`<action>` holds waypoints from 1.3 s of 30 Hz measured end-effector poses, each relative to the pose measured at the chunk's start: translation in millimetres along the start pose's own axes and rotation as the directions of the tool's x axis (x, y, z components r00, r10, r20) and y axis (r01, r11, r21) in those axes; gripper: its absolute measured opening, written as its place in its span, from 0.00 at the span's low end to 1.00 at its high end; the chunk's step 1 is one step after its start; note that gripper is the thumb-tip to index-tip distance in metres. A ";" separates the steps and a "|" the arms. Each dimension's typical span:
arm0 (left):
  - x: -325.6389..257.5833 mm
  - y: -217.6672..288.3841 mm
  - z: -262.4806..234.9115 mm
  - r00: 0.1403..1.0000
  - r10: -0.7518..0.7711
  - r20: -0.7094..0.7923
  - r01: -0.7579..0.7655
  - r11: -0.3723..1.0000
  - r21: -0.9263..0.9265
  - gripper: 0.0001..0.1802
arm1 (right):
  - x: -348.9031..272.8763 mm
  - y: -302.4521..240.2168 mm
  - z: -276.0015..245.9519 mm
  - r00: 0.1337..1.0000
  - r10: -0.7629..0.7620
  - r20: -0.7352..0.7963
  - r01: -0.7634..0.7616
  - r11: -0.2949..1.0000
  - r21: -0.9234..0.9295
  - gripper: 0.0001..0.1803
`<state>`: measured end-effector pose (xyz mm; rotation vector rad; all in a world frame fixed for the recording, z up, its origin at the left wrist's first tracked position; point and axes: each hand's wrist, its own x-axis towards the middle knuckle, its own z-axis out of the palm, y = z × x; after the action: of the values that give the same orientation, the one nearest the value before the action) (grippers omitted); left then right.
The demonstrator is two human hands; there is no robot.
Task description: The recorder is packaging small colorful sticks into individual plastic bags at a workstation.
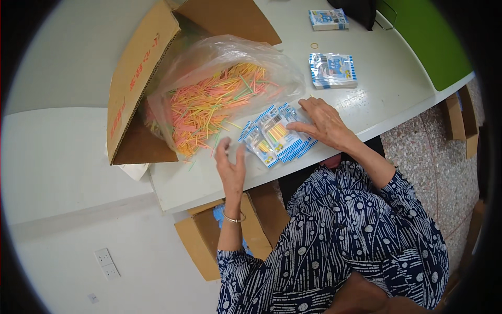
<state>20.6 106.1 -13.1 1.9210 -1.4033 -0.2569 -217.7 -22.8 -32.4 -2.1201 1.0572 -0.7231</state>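
Note:
Small blue-and-white packets [277, 133] with clear windows lie overlapping near the table's front edge, and coloured sticks show through some windows. My right hand [324, 123] rests at their right side, fingers spread, its thumb over the top packet. To their left, my left hand [230, 165] is raised with thumb and fingers apart, holding nothing that I can see; its fingertips are slightly blurred. Just beyond it, a heap of thin pink, yellow, orange and green sticks [209, 99] spills from a clear plastic bag [225, 47].
A tipped cardboard box [136, 89] surrounds the bag at the left. Two packet stacks, a nearer one [334, 71] and a farther one [328, 19], stand toward the back, with a rubber band [314, 45] between them. Below the table edge is an open carton [198, 240] with blue contents.

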 end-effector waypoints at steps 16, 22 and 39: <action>-25.5 40.4 67.4 0.988 -0.157 0.003 0.129 0.802 -0.584 0.36 | -0.7 -15.9 17.0 0.971 0.156 0.180 -0.213 0.905 0.368 0.39; -23.5 41.9 73.0 0.917 -0.397 0.048 0.277 0.543 -0.793 0.37 | 1.2 1.0 23.1 0.964 0.160 0.211 -0.247 0.831 0.499 0.37; -18.1 47.8 61.1 0.925 -0.173 0.340 0.380 0.475 -0.794 0.25 | -14.4 1.3 26.3 0.986 -0.102 0.133 -0.071 0.462 0.884 0.38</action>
<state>-55.4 88.9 -29.8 1.2445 -0.7752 -1.1347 -207.2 -3.4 -52.6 -1.2035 0.3651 -0.8362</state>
